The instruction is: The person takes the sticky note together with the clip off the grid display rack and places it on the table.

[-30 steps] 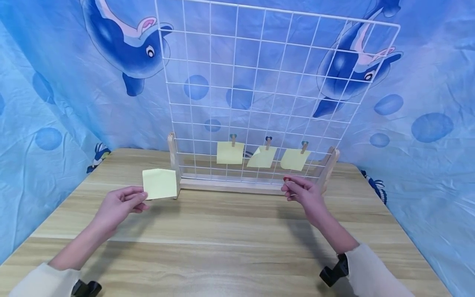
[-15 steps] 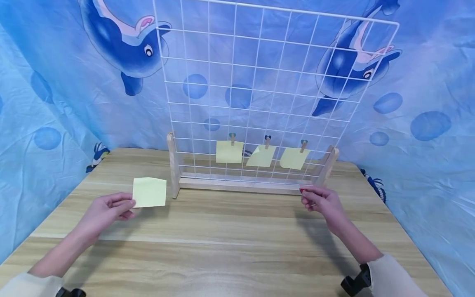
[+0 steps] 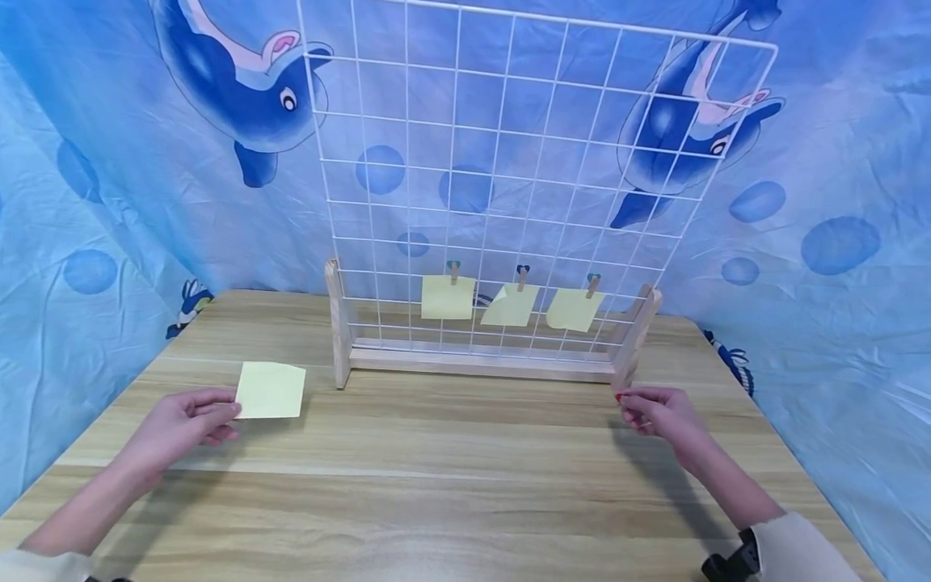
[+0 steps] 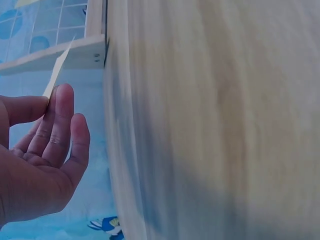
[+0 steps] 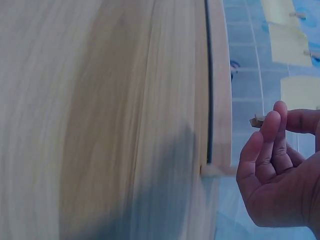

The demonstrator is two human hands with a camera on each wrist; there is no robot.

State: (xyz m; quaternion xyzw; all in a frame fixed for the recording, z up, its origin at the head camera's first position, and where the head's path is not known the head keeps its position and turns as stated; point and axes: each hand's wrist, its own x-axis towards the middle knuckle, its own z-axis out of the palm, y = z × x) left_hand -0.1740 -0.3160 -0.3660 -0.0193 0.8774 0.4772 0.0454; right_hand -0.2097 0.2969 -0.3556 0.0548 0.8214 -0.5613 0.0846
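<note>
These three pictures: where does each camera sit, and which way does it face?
Head: worn on the head, facing forward and down at the table, wire rack and both forearms.
Left wrist: at the left hand, which pinches a yellow note.
Right wrist: at the right hand, which pinches a small clip.
All three show the rack.

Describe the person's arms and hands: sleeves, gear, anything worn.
Both hands, left hand and right hand, are bare: no gloves or rings visible. Cream long sleeves are pushed back from the forearms. A black camera mount sits at the right wrist.
</note>
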